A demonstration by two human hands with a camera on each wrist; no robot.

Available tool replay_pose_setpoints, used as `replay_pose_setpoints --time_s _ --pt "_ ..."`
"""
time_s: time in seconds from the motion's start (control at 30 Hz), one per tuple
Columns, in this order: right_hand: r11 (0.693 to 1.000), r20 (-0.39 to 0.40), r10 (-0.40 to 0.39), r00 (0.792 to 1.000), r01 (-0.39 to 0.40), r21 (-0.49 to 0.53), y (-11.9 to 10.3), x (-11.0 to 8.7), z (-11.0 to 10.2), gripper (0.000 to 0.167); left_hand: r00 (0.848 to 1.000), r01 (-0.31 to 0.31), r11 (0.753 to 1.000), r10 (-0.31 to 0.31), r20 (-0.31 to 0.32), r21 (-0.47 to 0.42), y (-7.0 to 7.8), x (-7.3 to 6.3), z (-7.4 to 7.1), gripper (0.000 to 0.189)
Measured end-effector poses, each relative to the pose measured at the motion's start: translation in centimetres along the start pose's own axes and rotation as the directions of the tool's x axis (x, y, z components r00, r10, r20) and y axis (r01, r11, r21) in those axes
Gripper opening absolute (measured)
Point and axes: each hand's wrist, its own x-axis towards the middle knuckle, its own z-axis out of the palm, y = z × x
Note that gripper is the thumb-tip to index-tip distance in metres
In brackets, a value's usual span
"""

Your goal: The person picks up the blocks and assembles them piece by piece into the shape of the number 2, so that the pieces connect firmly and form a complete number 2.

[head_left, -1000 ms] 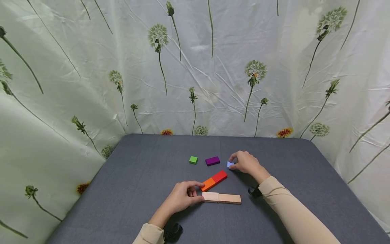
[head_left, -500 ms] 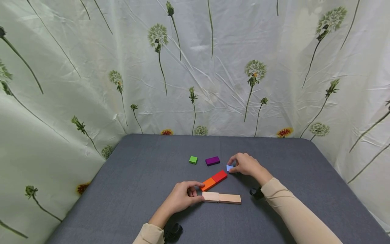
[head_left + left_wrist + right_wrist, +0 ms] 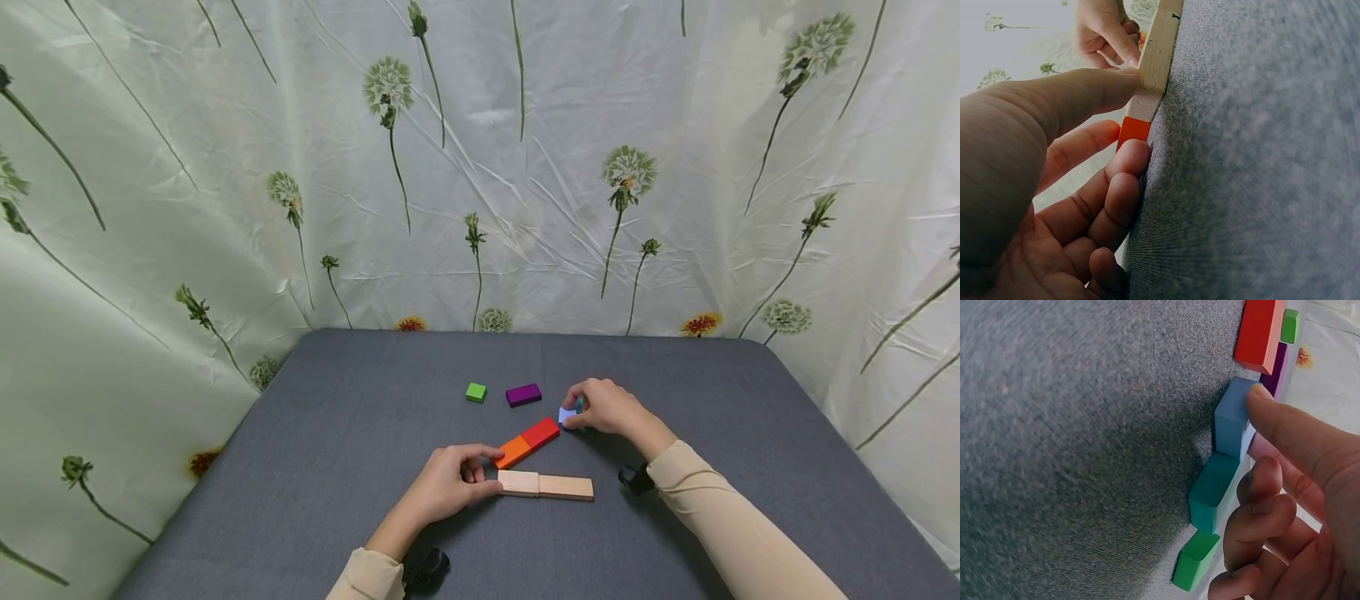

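Observation:
In the head view my left hand point(image 3: 447, 485) rests at the left ends of two short rows. Its index fingertip touches the orange block point(image 3: 513, 452); its thumb is against the pale wooden block point(image 3: 517, 483). The left wrist view shows that thumb point(image 3: 1094, 87) along the wood and the index finger by the orange block's end point(image 3: 1134, 130). My right hand point(image 3: 609, 408) pinches a light blue block point(image 3: 1233, 419) between thumb and index finger, near the far end of the red block point(image 3: 541, 432). Below it in the right wrist view, a teal block point(image 3: 1213, 487) adjoins the blue one.
A green block point(image 3: 476, 392) and a purple block point(image 3: 523, 395) lie farther back on the grey table point(image 3: 360, 400). A second wooden block point(image 3: 566, 488) extends the near row. Another green block point(image 3: 1195, 559) sits beyond the teal one. A flowered curtain point(image 3: 525, 192) hangs behind.
My right hand has drawn the light blue block slightly towards me, close to the red block's end. Teal now shows behind its fingers. My left hand stays where it was.

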Motion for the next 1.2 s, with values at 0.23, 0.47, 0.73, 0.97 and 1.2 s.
replay_pose_setpoints --time_s 0.23,0.47,0.73,0.97,1.2 --pt "1.000 0.012 -0.005 1.000 0.005 0.019 0.01 -0.20 -0.04 0.023 1.000 0.001 1.000 -0.001 0.003 0.003 0.03 -0.02 0.02 0.038" --pt "0.999 0.021 -0.034 0.999 0.034 0.019 0.07 -0.21 -0.08 0.022 1.000 -0.004 1.000 0.004 0.004 0.004 -0.03 -0.06 0.00 0.038" --pt "0.998 0.030 -0.066 0.997 0.066 -0.005 0.15 -0.09 0.04 0.024 1.000 0.000 1.000 0.000 0.000 0.011 0.02 0.01 0.05 0.038" --pt "0.994 0.035 -0.106 0.994 0.106 -0.016 -0.03 0.00 -0.02 0.024 1.000 0.003 1.000 -0.003 0.000 0.008 0.08 0.01 0.03 0.038" --pt "0.993 0.042 -0.112 0.993 0.113 -0.025 -0.04 0.06 -0.16 0.033 1.000 0.004 1.000 -0.004 0.001 0.007 0.07 -0.01 -0.01 0.039"
